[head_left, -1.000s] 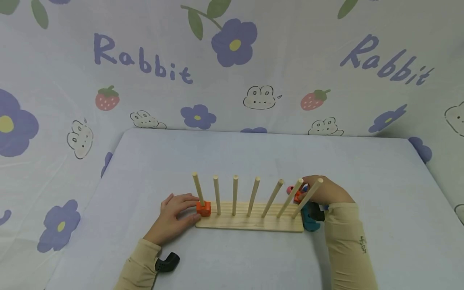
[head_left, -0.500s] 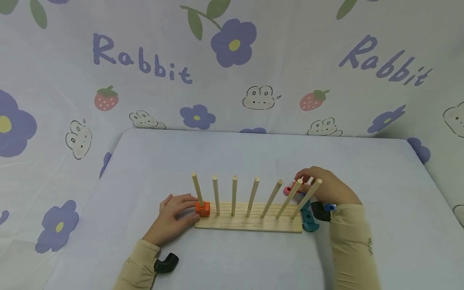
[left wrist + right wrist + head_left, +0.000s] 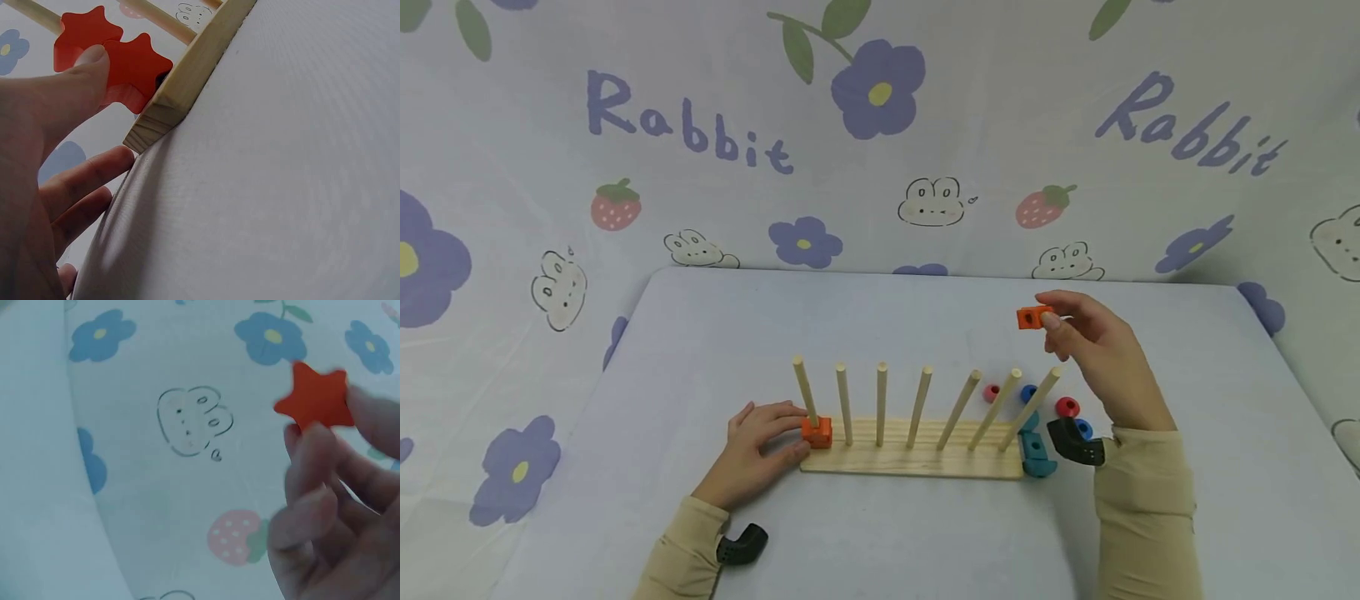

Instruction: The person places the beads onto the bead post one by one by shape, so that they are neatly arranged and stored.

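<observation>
My left hand [image 3: 763,450] is at the left end of a wooden peg board [image 3: 910,462]. Its thumb and forefinger grip the orange star beads [image 3: 817,432] low on the leftmost peg. The left wrist view shows the thumb tip against two stacked star beads [image 3: 134,65], the other fingers extended beside the board's end; the forefinger is hidden there. Raised behind the board's right end, my right hand [image 3: 1093,346] pinches another orange star bead [image 3: 1030,317] between thumb and fingertips. That star bead [image 3: 319,397] faces flat-on in the right wrist view, with the right hand [image 3: 337,506] below it.
Several upright pegs [image 3: 882,404] line the board. Teal beads [image 3: 1037,454] lie against its right end. Nearby are a pink bead [image 3: 992,392], a blue bead [image 3: 1028,392], a red bead [image 3: 1067,407] and another blue bead [image 3: 1083,429]. Patterned cloth [image 3: 850,183] hangs behind the white table.
My right hand has lifted the orange star bead from among the loose beads, moving up and back, and now shows it clearly. My left hand stays at the board's left end.
</observation>
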Demonstrator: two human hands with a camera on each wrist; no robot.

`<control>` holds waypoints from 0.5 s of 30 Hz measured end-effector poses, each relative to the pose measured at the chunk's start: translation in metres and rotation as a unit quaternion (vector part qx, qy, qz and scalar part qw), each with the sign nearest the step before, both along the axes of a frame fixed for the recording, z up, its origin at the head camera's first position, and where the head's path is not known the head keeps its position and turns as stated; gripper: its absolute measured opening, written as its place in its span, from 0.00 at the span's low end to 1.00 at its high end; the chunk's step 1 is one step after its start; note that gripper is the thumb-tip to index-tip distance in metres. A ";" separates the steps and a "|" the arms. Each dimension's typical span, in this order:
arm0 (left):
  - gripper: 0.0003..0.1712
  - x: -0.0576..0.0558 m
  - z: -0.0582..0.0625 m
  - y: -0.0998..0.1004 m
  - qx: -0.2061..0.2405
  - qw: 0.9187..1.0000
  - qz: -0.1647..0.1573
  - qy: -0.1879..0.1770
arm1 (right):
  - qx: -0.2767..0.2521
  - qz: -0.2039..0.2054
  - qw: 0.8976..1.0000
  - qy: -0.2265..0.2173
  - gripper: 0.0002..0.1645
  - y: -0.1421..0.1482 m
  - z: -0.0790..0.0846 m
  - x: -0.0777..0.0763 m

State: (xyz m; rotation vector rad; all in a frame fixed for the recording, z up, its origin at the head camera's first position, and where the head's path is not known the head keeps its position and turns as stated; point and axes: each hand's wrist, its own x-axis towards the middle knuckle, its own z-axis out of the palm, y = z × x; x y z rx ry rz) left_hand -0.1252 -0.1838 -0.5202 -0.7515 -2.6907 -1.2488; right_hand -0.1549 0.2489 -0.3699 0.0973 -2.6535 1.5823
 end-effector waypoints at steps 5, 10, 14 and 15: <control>0.19 0.000 -0.001 -0.004 0.000 1.000 0.005 0.004 | -0.182 -0.031 0.982 0.034 0.24 -0.006 0.009 0.001; 0.19 -0.002 -0.005 -0.007 0.004 1.000 0.005 0.012 | -0.325 -0.001 0.944 0.056 0.24 -0.013 0.022 0.005; 0.18 -0.004 -0.009 -0.007 0.006 1.000 -0.005 0.012 | -0.347 0.006 0.932 0.100 0.23 -0.025 0.040 0.019; 0.18 -0.003 -0.009 -0.006 0.006 1.000 -0.008 0.011 | -0.339 0.000 0.934 0.113 0.22 -0.030 0.046 0.025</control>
